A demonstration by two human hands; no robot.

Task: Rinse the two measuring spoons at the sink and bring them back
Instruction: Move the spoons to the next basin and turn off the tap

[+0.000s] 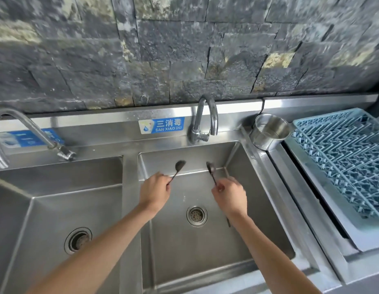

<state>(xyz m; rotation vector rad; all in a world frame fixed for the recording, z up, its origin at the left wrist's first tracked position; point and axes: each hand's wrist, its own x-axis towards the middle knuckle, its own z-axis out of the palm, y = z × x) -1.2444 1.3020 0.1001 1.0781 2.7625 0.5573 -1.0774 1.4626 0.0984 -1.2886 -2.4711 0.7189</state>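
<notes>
Each hand holds one dark measuring spoon over the right basin of a steel sink (269, 200). My left hand (155, 190) pinches the handle of the left spoon (179, 165), whose bowl points up and away. My right hand (230, 196) grips the handle of the right spoon (211, 167), bowl tilted toward the back wall of the basin. Both spoon bowls sit below and in front of the curved faucet (203, 122). No water stream shows from its spout. The basin drain (196, 216) lies between my forearms.
A second basin (19, 209) with its own faucet (23, 128) lies to the left. A steel pot (269, 131) stands on the rim at the back right. A blue dish rack (343, 158) fills the counter on the right. A dark stone wall rises behind.
</notes>
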